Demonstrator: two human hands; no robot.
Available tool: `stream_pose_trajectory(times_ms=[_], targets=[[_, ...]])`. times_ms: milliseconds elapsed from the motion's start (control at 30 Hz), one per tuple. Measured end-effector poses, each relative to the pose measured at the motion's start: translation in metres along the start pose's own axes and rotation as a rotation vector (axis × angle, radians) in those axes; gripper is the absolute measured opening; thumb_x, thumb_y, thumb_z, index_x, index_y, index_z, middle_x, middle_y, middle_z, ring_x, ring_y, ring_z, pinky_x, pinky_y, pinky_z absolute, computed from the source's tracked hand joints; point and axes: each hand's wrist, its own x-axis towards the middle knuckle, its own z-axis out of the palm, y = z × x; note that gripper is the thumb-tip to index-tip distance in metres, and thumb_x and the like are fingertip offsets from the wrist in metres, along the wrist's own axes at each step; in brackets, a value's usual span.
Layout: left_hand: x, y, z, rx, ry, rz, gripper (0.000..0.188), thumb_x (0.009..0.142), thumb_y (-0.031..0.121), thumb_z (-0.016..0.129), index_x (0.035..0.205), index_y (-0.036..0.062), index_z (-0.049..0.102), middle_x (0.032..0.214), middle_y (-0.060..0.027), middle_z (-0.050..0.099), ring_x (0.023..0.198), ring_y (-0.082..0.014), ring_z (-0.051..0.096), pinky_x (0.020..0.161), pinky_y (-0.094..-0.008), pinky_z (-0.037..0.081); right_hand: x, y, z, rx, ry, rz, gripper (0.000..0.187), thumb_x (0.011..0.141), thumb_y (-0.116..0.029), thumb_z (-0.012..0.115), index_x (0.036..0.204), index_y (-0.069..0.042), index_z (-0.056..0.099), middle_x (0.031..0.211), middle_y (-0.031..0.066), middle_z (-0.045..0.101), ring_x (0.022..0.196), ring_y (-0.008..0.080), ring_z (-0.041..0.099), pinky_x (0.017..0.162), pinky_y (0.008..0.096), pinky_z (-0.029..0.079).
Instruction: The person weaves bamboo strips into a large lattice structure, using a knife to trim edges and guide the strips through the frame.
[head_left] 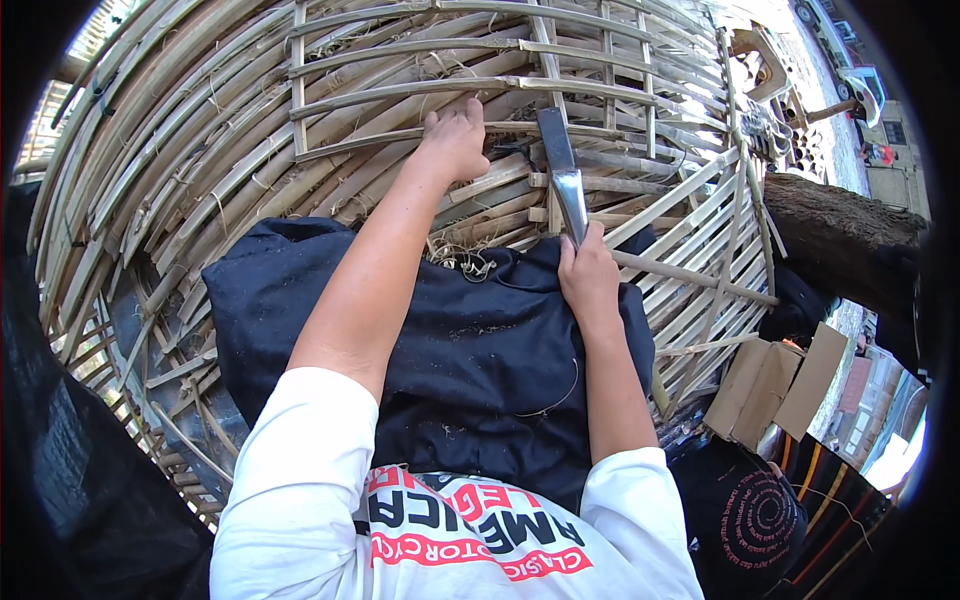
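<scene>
My left hand (455,143) is closed around the lowest slat (365,143) of a bamboo lattice frame (420,88), its fingertips partly hidden. To the right, my right hand (589,272) grips a machete (563,170) with a dark, partly shiny metal blade. The blade points away from me, and its far end lies over or against an upright strip of the frame. My fingers hide the handle. Dark cloth (470,340) covers my lap just below both hands.
Stacked bamboo strips (180,150) curve along the left and behind the frame. More slatted bamboo (700,260) leans at the right. A thick log (840,225), an open cardboard box (765,385) and a person in a black printed garment (740,520) are farther right.
</scene>
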Motion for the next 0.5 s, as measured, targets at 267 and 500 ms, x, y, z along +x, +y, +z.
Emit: stream_pose_trajectory(times_ms=[267,500], targets=[[-0.006,-0.003,-0.005,0.016,-0.032,-0.029,0.083,0.07,0.017,0.064,0.14,-0.0087,0.026,0.127,-0.0273,0.056,0.125,-0.0364,0.049,0.106,-0.0524,0.03,-0.009,-0.022,-0.024,0.303,0.281,-0.066,0.033,0.096,-0.022,0.054,0.114,0.002,0.04,0.086,0.0282,0.063,0.078,0.0486,0.062,0.066,0.0524,0.049],[-0.002,-0.004,-0.003,0.021,-0.018,-0.024,0.082,0.069,0.018,0.065,0.138,-0.0083,0.028,0.126,-0.0262,0.057,0.123,-0.0352,0.05,0.105,-0.0505,0.032,-0.003,-0.026,-0.029,0.378,0.286,-0.093,0.035,0.096,-0.021,0.055,0.119,0.003,0.042,0.085,0.0268,0.064,0.076,0.048,0.063,0.066,0.05,0.049]])
